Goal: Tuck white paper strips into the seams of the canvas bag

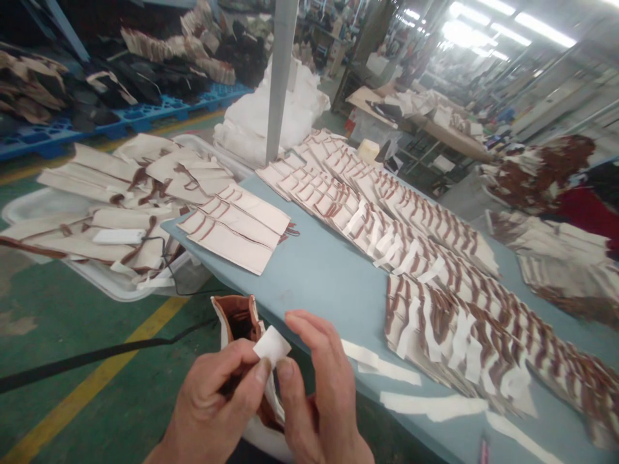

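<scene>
Head cam: left hand point(213, 403) & right hand point(319, 393), both closed in a pinch, held a small white paper strip point(271, 346) over a cream, brown-trimmed leather pouch point(239, 320), just off the grey-blue bench point(319, 277) edge, prob. for aligning; more strips point(382, 367) lay on bench within reach.

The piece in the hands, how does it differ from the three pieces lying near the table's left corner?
The held piece is up off the table, pinched by the left hand and right hand, with a small white tab at the thumbs; the three pieces lie flat, untouched. The held piece shows a brown inner side; the three show mostly cream faces with thin brown trim. Both share cream and brown colouring.
</scene>
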Available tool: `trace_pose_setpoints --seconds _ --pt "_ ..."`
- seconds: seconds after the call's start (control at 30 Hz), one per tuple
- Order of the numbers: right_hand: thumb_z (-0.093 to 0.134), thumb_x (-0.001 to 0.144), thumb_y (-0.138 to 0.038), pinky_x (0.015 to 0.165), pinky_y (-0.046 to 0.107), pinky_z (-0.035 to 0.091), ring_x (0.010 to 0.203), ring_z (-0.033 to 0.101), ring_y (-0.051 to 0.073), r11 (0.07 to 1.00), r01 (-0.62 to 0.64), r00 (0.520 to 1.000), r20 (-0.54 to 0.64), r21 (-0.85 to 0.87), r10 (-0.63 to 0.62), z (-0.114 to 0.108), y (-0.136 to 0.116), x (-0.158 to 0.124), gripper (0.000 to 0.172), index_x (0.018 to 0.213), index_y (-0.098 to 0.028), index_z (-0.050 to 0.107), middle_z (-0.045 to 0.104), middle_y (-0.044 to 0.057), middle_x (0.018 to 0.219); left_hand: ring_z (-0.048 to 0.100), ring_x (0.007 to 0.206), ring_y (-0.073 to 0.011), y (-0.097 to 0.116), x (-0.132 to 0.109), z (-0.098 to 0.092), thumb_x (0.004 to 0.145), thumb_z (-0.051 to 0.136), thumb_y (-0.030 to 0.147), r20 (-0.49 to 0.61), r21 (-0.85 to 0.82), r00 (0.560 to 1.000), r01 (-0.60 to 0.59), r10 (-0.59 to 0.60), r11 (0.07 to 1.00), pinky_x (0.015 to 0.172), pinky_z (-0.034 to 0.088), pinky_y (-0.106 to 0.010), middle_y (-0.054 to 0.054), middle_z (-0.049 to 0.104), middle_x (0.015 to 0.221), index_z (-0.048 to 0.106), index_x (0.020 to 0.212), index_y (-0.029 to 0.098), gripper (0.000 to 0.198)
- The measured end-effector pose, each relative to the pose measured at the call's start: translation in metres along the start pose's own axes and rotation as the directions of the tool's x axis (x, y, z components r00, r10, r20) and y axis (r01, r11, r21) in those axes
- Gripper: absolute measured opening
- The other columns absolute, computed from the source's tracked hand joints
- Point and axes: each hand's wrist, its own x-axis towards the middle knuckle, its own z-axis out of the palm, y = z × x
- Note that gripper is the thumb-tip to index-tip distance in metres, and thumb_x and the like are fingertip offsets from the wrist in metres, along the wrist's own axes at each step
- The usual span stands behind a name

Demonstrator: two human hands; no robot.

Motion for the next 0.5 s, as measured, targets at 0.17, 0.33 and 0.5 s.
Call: trace_pose_setpoints --seconds 0.17,0.33,0.5 --pt "0.058 0.103 -0.005 0.095 0.031 0.057 0.103 0.071 0.02 0.998 0.058 0.993 -0.105 -0.031 -0.061 0.001 0.003 0.001 0.024 0.12 -0.02 0.068 0.076 0.007 0.112 0.061 0.039 -0.0079 -0.011 0.0 -0.001 0.098 0.059 0.026 -0.068 0.088 0.996 -0.058 0.064 0.994 0.044 0.046 -0.011 0.007 0.063 0.051 0.068 0.065 0.02 0.034" --pt "0.055 0.104 -0.004 0.091 0.036 0.058 0.097 0.071 0.022 0.995 0.095 0.994 -0.046 -0.034 -0.097 0.009 0.006 0.005 0.027 0.122 -0.018 0.067 0.079 0.008 0.11 0.063 0.038 -0.0085 -0.003 0.008 0.004 0.096 0.058 0.024 -0.049 0.095 0.997 -0.061 0.066 0.994 0.043 0.048 -0.01 0.008 0.065 0.05 0.069 0.067 0.021 0.031" --pt "0.051 0.105 -0.007 0.086 0.037 0.058 0.093 0.073 0.023 0.999 0.004 0.997 -0.072 0.036 -0.001 0.021 0.004 0.002 0.028 0.123 -0.021 0.067 0.08 0.007 0.106 0.064 0.043 -0.009 -0.009 0.009 0.007 0.098 0.058 0.032 -0.025 0.11 0.999 -0.02 0.023 0.994 0.047 0.05 -0.01 0.006 0.066 0.053 0.068 0.066 0.023 0.035"
